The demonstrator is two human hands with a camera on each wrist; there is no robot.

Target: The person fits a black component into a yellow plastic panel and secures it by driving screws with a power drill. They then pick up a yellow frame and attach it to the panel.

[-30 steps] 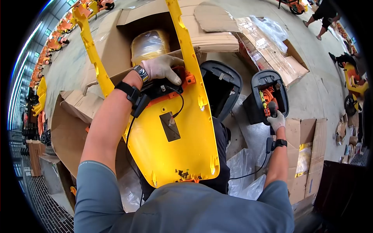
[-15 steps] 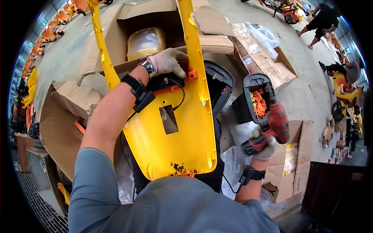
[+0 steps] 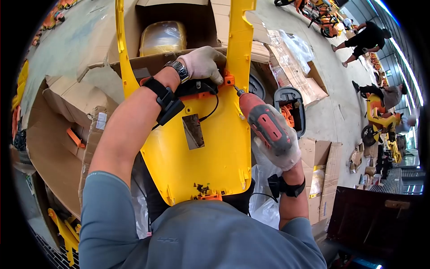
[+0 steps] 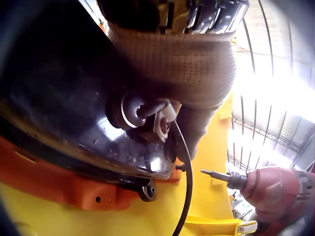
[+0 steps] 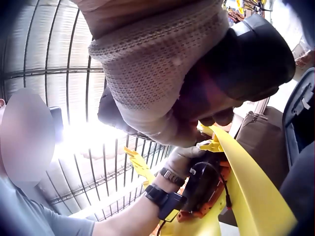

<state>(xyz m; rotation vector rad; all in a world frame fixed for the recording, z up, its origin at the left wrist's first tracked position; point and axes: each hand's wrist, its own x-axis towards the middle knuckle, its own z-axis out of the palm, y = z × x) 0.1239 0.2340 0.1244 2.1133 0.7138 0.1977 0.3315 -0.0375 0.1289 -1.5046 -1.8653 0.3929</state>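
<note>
A yellow plastic panel with two long arms lies before the person's body. My gloved left hand grips a glossy black housing on its orange bracket, the thumb on the near side. A thin black cable runs from a plug on the housing. In the left wrist view, a small screw sticks out beside the left fingertips. My gloved right hand grips a red and black cordless drill. Its bit points at that screw, a short gap apart.
Small dark screws lie at the panel's near edge. To the right stands a black bin with orange parts inside. Open cardboard boxes surround the work, one with a wrapped item. People are farther off at the right.
The right hand has lifted the drill from the black bin and brought it left, to the orange bracket on the panel. The left hand has stayed on the black housing.
</note>
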